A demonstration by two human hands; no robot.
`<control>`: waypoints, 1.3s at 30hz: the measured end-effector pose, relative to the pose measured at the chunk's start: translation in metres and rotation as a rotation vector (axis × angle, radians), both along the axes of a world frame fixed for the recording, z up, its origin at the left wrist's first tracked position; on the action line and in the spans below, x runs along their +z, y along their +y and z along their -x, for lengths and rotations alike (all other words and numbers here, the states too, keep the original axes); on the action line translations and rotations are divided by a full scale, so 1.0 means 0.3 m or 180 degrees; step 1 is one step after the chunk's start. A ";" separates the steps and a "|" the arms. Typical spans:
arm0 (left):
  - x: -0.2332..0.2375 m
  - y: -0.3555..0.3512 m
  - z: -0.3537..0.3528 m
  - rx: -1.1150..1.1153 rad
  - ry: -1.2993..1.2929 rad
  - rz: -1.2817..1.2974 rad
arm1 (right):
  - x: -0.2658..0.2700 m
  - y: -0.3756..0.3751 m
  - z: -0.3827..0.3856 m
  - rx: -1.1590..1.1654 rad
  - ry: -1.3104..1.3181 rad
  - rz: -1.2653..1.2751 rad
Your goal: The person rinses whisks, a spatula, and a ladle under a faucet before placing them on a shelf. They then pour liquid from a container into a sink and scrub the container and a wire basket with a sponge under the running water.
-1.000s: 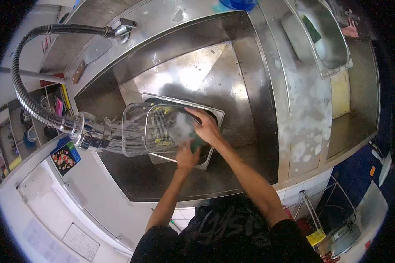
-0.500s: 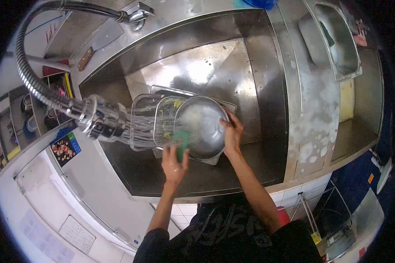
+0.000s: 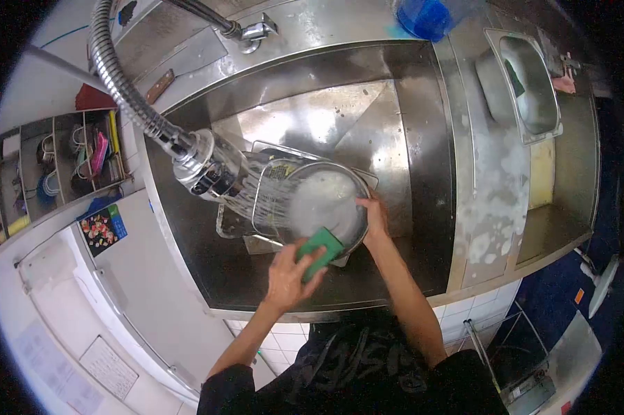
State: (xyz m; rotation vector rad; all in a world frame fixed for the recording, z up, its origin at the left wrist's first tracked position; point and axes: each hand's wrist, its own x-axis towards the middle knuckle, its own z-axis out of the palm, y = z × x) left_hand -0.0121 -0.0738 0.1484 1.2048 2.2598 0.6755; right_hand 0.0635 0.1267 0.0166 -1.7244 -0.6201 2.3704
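A round metal bowl [image 3: 326, 200] is tilted in the steel sink [image 3: 422, 242], and water from the spray head [image 3: 211, 173] runs into it. My right hand [image 3: 374, 221] is closed on the bowl's right rim. In my left hand [image 3: 289, 277] is a green sponge [image 3: 319, 253], at the bowl's lower edge. Wire baskets [image 3: 258, 207] lie under and to the left of the bowl, partly hidden by it and the spray.
A blue container [image 3: 423, 17] stands behind the sink. On the right counter sits a metal pan [image 3: 554, 104] with a dark green pad inside. A knife [image 3: 161, 87] lies at the back left. Shelves [image 3: 56, 159] hold utensils at far left.
The sponge and my left hand have moved right, to the bowl's lower edge. Water now falls into the bowl. The whole view has shifted a little.
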 end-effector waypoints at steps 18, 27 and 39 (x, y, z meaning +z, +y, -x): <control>-0.138 0.378 0.185 0.0815 0.0857 -0.0371 | 0.064 -0.161 -0.062 0.1196 0.0351 -0.1331; -0.274 0.266 0.047 0.1290 0.0553 -0.1101 | 0.017 -0.058 0.105 0.1348 0.0982 -0.1603; -0.412 0.150 -0.051 0.1610 -0.0579 0.0719 | -0.309 -0.107 0.054 0.1117 0.0586 0.0580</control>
